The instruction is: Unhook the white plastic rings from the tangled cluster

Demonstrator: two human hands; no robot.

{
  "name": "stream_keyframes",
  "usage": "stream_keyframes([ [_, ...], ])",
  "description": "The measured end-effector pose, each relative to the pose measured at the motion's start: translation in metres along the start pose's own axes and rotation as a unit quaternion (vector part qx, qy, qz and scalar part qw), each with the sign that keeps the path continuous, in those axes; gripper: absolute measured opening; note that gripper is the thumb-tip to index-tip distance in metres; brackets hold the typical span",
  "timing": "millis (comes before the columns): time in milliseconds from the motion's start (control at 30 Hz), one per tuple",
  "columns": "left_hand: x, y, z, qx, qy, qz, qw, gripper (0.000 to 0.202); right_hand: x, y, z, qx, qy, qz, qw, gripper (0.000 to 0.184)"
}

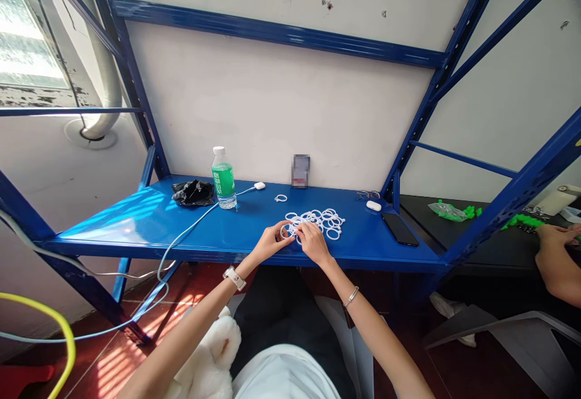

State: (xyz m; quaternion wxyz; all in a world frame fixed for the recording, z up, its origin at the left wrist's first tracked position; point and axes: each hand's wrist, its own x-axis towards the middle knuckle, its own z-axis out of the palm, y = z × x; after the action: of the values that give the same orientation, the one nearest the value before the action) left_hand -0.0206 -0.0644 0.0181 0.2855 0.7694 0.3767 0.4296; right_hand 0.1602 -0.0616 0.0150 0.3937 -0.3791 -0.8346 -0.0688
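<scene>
Both of my hands work over a blue metal shelf (136, 220). My left hand (269, 242) pinches a white plastic ring (285, 232) between thumb and fingers. Close beside it, my right hand (312, 241) is closed at the near edge of a pile of white rings (323, 218); its fingers touch the same ring or one next to it, I cannot tell which. One single white ring (281, 198) lies apart, farther back on the shelf.
On the shelf stand a green-labelled water bottle (224, 179), a crumpled black bag (193, 192), a white charger with its cable (259, 186), a propped phone (300, 171), a white case (373, 206) and a dark phone (400, 229). Another person's arm (557, 260) works at the right beside green parts (472, 211).
</scene>
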Motion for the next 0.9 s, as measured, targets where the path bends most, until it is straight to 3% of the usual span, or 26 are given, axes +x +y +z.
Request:
stream_keyframes([
  [333,-0.002,0.0,0.0,0.011,0.009,0.007,1.0,0.055,0.0,-0.002,-0.002,-0.005,0.013,-0.013,1.0,0.02],
  [467,0.002,-0.004,0.003,0.048,0.068,0.012,0.996,0.045,0.0,-0.002,-0.001,-0.024,0.068,0.02,0.997,0.021],
  [567,0.022,-0.015,0.005,0.158,0.108,-0.002,0.981,0.03,0.001,-0.001,-0.001,-0.04,0.12,0.072,0.989,0.021],
  [667,0.056,-0.029,0.003,0.306,0.053,-0.026,0.95,0.031,0.001,0.0,-0.001,-0.05,0.147,0.116,0.981,0.022],
  [733,0.079,-0.039,-0.001,0.374,0.001,-0.08,0.924,0.04,0.002,0.001,0.0,-0.056,0.152,0.13,0.978,0.021],
  [900,0.108,-0.061,-0.009,0.392,-0.043,-0.099,0.914,0.045,0.003,0.003,0.002,-0.059,0.152,0.152,0.975,0.018],
])
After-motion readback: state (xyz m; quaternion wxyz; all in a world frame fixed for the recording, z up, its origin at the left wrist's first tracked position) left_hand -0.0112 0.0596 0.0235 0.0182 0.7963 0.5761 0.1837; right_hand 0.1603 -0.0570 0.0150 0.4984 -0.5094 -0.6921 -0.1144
